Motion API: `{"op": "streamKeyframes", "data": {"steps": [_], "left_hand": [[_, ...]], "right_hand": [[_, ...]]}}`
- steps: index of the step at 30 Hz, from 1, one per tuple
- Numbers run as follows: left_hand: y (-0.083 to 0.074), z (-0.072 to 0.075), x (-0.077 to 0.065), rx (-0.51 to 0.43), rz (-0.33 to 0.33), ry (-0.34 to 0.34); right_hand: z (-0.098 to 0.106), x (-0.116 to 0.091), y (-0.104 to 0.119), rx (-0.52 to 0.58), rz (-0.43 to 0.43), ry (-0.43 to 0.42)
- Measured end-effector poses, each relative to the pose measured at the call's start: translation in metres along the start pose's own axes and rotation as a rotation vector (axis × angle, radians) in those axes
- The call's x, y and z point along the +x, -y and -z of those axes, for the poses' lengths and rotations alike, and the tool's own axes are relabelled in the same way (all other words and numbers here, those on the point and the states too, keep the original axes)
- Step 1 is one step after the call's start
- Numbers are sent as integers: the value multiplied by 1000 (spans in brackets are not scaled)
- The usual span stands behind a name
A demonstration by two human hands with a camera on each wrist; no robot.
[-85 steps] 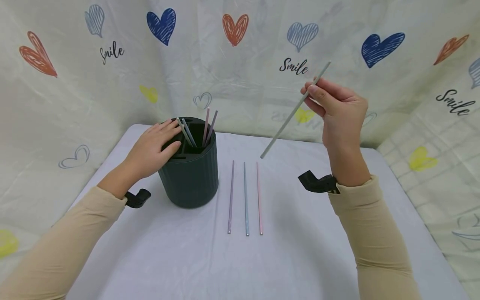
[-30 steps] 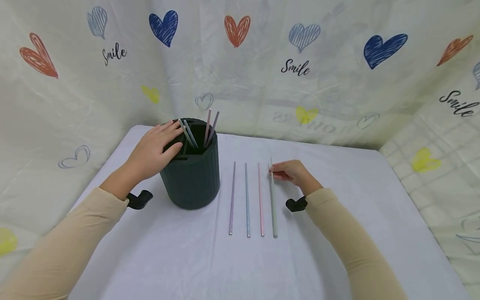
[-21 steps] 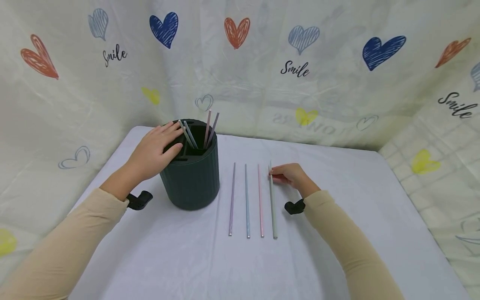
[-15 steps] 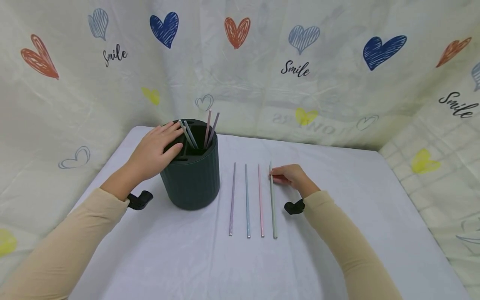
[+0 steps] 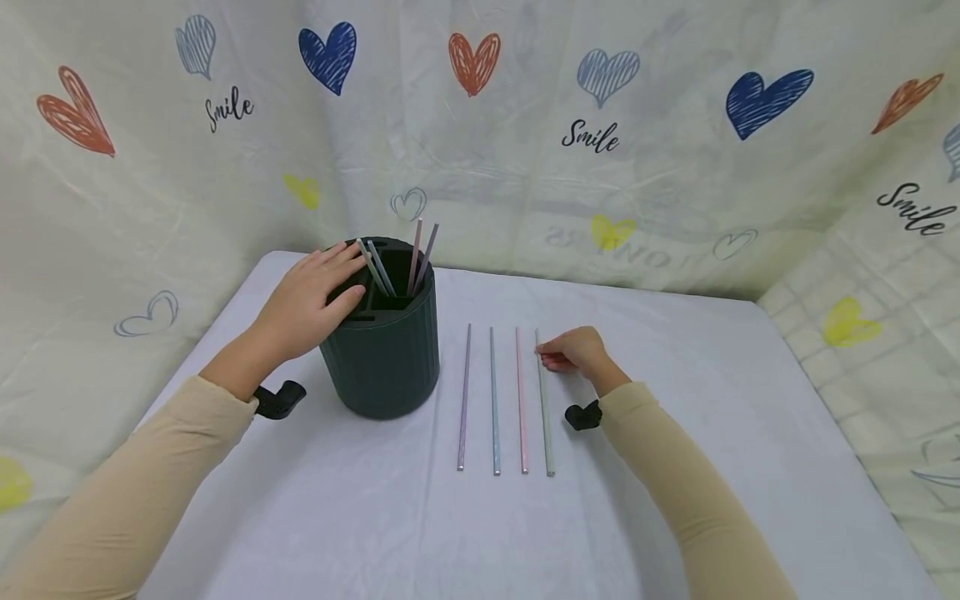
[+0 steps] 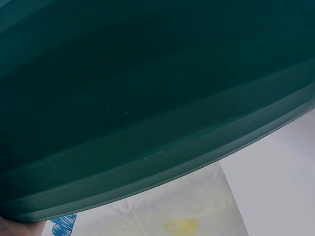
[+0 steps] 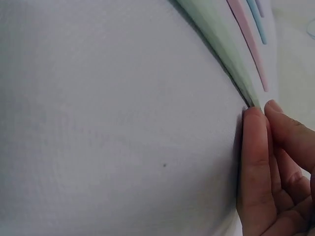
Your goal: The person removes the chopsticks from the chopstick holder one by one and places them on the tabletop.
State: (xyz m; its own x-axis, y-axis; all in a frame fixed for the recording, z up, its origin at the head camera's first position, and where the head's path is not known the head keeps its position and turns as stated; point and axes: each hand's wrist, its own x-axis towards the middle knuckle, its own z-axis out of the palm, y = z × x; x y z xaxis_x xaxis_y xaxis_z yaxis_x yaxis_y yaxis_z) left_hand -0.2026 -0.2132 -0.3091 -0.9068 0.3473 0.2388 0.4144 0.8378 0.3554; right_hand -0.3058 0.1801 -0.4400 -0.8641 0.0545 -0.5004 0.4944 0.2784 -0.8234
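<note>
My left hand rests across the left rim of a dark green pen holder, fingers fairly straight over the top. The holder's ribbed wall fills most of the left wrist view. Several pastel pencils stand tilted in one of its compartments. To its right, a purple pencil, a blue pencil, a pink pencil and a green pencil lie side by side. My right hand pinches the far end of the green pencil between thumb and finger, low over the cloth.
A white cloth covers the table. Behind it and along the sides hangs a pale curtain printed with hearts and words. A black band with a small mount sits at my left wrist, a similar mount at my right.
My right hand has brought the raised green pencil down beside the pink one. Over the last half second, its far end has shifted slightly left. My left hand has stayed on the holder.
</note>
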Motion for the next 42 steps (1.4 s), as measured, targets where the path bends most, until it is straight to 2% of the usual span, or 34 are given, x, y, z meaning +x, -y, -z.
{"op": "streamKeyframes", "data": {"steps": [6,10,21,28,34,42], "left_hand": [[1,-1,0,-4,0,-1],[0,0,0,-8,-1,0],[0,1,0,-11,-10,-1],[2,-2,0,-3,-12,-8],[2,-2,0,-5,-14,-13],[0,-1,0,-12,-9,-2]], "right_hand": [[2,-5,3,20,79,3],[-3,-15,16,61,156,26],[-45,-68,62,148,427,127],[-61,-91,83,197,515,198],[-72,-110,99,192,594,240],[-88,-125,117,199,679,234]]}}
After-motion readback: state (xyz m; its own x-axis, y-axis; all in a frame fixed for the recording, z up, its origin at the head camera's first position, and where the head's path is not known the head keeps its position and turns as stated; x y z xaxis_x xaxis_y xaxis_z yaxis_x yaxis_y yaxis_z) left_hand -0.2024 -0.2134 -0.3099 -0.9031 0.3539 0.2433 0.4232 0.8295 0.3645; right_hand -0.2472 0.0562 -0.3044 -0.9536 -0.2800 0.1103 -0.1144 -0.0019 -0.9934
